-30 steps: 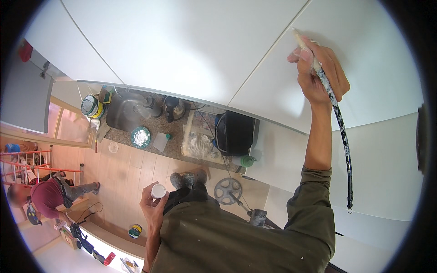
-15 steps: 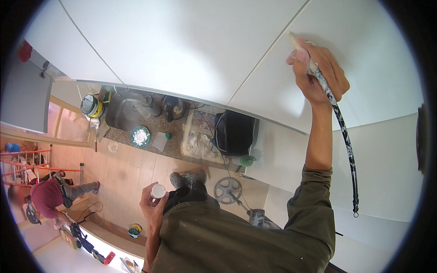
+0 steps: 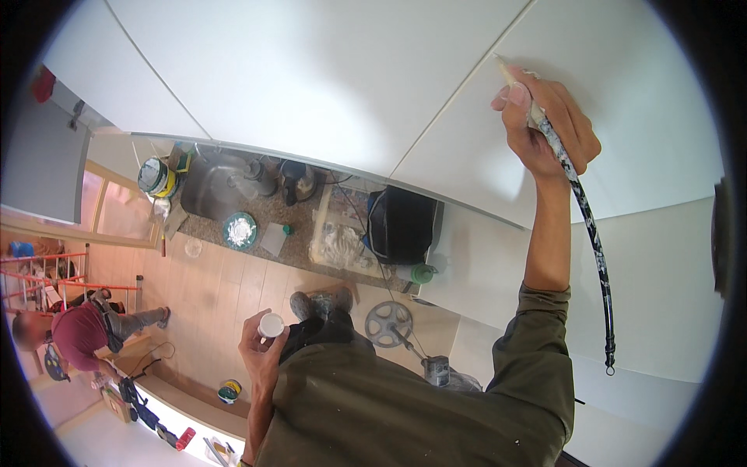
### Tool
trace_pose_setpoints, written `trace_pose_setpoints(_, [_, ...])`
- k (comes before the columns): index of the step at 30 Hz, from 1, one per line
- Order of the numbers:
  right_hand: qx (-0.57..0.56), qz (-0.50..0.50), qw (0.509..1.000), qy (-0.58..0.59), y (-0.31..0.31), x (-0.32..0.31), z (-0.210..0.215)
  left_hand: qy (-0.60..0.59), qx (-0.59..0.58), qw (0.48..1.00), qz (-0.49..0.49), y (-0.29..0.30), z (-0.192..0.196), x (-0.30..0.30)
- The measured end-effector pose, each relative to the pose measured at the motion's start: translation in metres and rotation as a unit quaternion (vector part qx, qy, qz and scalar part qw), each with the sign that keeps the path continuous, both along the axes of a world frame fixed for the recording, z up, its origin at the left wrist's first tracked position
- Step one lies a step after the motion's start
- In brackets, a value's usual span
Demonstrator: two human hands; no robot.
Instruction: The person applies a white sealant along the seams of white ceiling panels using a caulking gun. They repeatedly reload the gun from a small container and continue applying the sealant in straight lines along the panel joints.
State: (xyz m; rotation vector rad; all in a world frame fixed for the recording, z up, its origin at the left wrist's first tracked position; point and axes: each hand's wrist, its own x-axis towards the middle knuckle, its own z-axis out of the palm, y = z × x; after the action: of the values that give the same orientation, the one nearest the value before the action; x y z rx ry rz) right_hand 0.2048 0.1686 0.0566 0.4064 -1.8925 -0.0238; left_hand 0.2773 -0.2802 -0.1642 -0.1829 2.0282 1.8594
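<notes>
My right hand (image 3: 556,128) is raised to the white cabinet front (image 3: 638,132), its fingers closed around a paintbrush. Black and spattered with white, the paintbrush's long handle (image 3: 595,251) trails down beside my forearm and ends in a small ring. The pale pointed tip is at the seam (image 3: 455,89) between two door panels; whether it touches I cannot tell. Low in front of my body, my left hand (image 3: 261,350) grips a small round white cup (image 3: 271,325) with its fingertips. What is inside the cup is too small to make out.
Below the cabinets, a stone counter (image 3: 292,261) carries a metal sink (image 3: 212,191), a tub of white paste (image 3: 240,232) and a black bag (image 3: 401,226). A paint bucket (image 3: 156,177) stands left of the sink. A person (image 3: 82,335) bends near a red ladder (image 3: 47,284) at far left.
The brush tip stays beside the same seam, with hardly any shift of my right hand. My left hand keeps hold of the cup. The person at far left has moved slightly.
</notes>
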Motion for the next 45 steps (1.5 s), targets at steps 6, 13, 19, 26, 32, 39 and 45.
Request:
trace_pose_setpoints(6, [0.043,0.003,0.999,-0.008,-0.0003,0.0006,0.0017,0.001,-0.006,1.000,-0.002,-0.0007,-0.0011,0.0000])
trace_pose_setpoints(13, [0.035,0.012,0.999,-0.014,0.0012,0.0008,-0.0004,-0.004,-0.005,1.000,-0.005,-0.0010,0.0004,0.0004])
trace_pose_setpoints(19, [0.039,0.002,0.999,-0.016,-0.0016,0.0021,0.0020,-0.004,-0.003,1.000,0.000,-0.0020,0.0000,0.0016])
trace_pose_setpoints(26, [0.059,-0.006,0.998,-0.002,-0.0007,0.0000,0.0030,-0.004,-0.012,1.000,-0.004,-0.0026,0.0015,0.0012])
trace_pose_setpoints(32, [0.072,-0.013,0.997,-0.007,-0.0030,0.0004,0.0048,-0.004,-0.008,1.000,-0.002,-0.0044,-0.0014,0.0015])
trace_pose_setpoints(39, [0.084,-0.024,0.996,0.001,-0.0005,0.0000,0.0048,-0.002,-0.008,1.000,-0.005,-0.0052,-0.0012,-0.0002])
trace_pose_setpoints(45, [0.056,-0.040,0.998,-0.010,-0.0022,0.0032,0.0039,-0.004,0.001,1.000,0.000,-0.0047,0.0003,-0.0005])
